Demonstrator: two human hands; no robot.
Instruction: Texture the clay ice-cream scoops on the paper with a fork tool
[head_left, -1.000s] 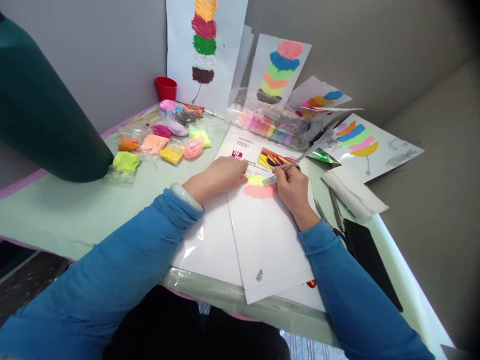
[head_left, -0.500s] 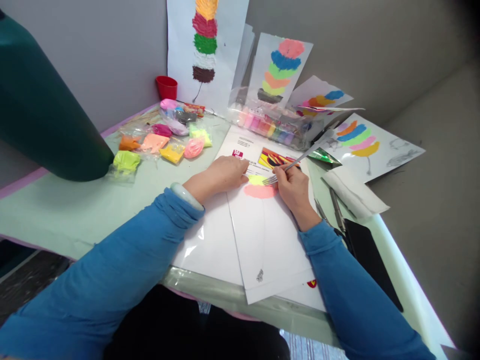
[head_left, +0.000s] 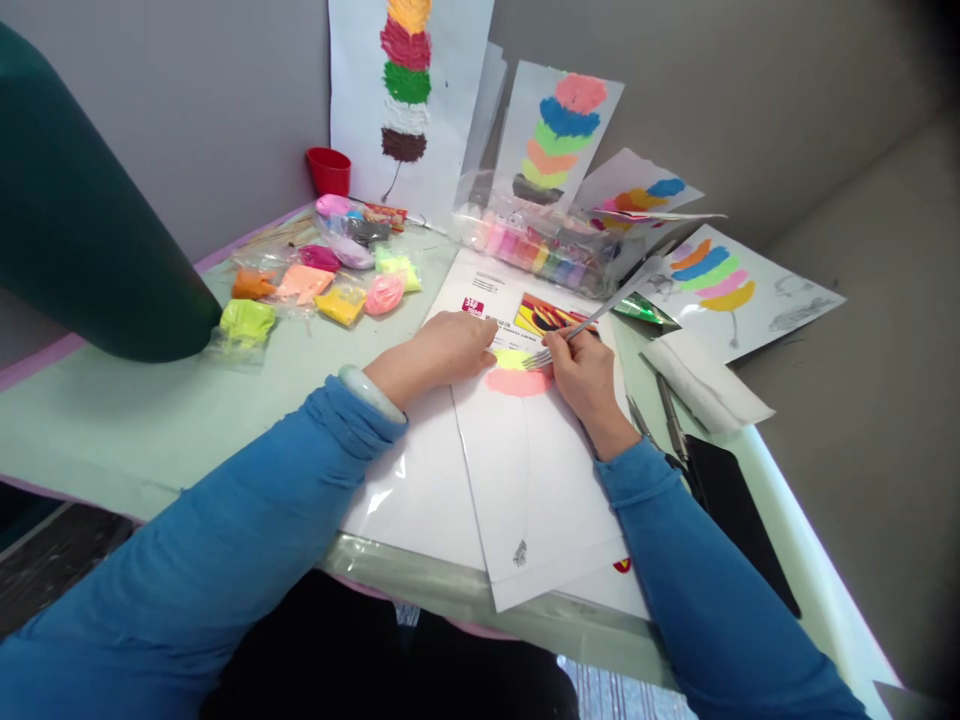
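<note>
My right hand (head_left: 586, 378) is closed around a metal fork (head_left: 606, 306), its handle slanting up to the right. The fork's tines rest at the right side of a flat yellow clay patch (head_left: 511, 358). Just below that patch, and touching it, lies a pink clay oval (head_left: 517, 383). Both are on a white sheet of paper (head_left: 499, 470) with a thin drawn line and a small dark scribble near its bottom. My left hand (head_left: 454, 345) rests on the paper at the yellow patch's left, fingers bent loosely, thumb apart from them, nothing visible in them.
Bagged coloured clay (head_left: 341, 303) lies at the left, near a large dark green bottle (head_left: 97, 220) and a red cup (head_left: 328, 172). A clear box of clay (head_left: 536, 250) stands behind. At the right are a folded tissue (head_left: 705, 380), scissors (head_left: 660, 440) and a black flat object (head_left: 739, 520).
The view has shifted slightly. The fork's tines have moved very little over the yellow clay, and both hands stay in nearly the same places.
</note>
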